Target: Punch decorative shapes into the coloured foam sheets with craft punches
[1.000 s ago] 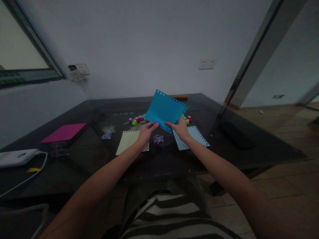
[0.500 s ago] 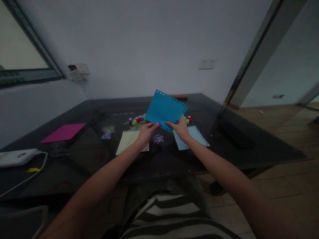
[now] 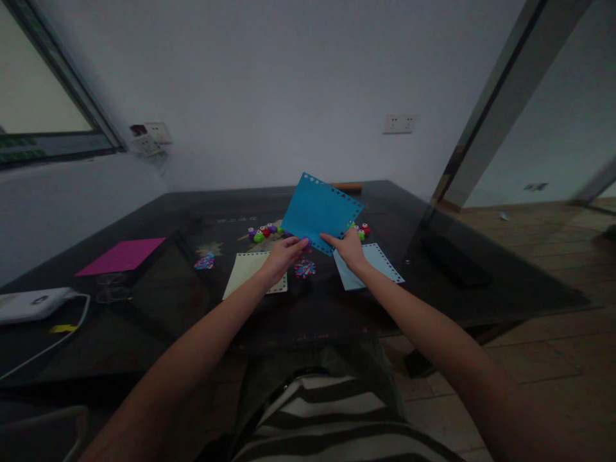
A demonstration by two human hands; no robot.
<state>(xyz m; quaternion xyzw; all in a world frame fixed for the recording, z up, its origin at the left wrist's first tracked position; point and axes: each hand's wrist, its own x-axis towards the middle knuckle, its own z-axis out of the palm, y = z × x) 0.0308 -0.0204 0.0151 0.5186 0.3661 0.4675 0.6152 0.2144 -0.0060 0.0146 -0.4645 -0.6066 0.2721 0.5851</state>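
Observation:
A blue punched sheet (image 3: pixel 320 212), with holes along two edges, is held up tilted over the table. My right hand (image 3: pixel 353 249) pinches its lower right part, thumb on the near face. My left hand (image 3: pixel 283 256) is closed at the bottom edge, with a small purple round piece (image 3: pixel 307 242) at the thumb tip; its exact kind is unclear. Below the hands lie a cream punched sheet (image 3: pixel 248 273) and a pale blue punched sheet (image 3: pixel 368 266). Between them sits a small pile of pink and blue bits (image 3: pixel 305 268).
Purple, green and red round pieces (image 3: pixel 262 232) sit behind my left hand, others (image 3: pixel 364 230) behind my right. Left on the dark table (image 3: pixel 308 321) are a magenta sheet (image 3: pixel 122 255), more coloured bits (image 3: pixel 205 261) and a white device (image 3: pixel 36 305) with a cable. A dark slab (image 3: pixel 455 262) lies right.
Hardly anything differs. Both hands keep the blue sheet raised at nearly the same tilt, and the small purple piece stays by my left thumb.

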